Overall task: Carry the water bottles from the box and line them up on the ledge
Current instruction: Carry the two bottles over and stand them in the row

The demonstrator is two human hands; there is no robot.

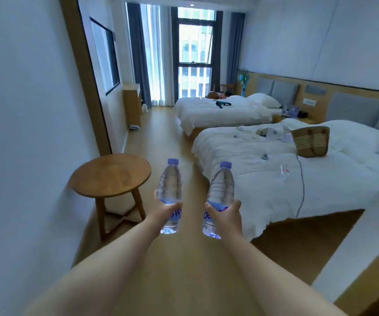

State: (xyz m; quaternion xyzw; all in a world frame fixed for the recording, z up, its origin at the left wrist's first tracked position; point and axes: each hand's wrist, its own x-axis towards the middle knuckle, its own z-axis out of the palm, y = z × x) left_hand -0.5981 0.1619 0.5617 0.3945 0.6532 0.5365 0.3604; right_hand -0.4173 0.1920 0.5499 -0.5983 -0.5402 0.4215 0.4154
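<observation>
Left hand grips the left bottle around its lower label; right hand grips the right bottle likewise. Both bottles are held out over the wooden floor, apart, caps pointing up and away, long axes near upright, the right one tilted rightward. Clear ribbed plastic, purple caps, purple labels. Round desk stands left; near bed right.

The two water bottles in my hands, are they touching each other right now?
Apart. The head view shows bare wooden floor between the left bottle and the right bottle along their whole length, each held by its own hand.
</observation>
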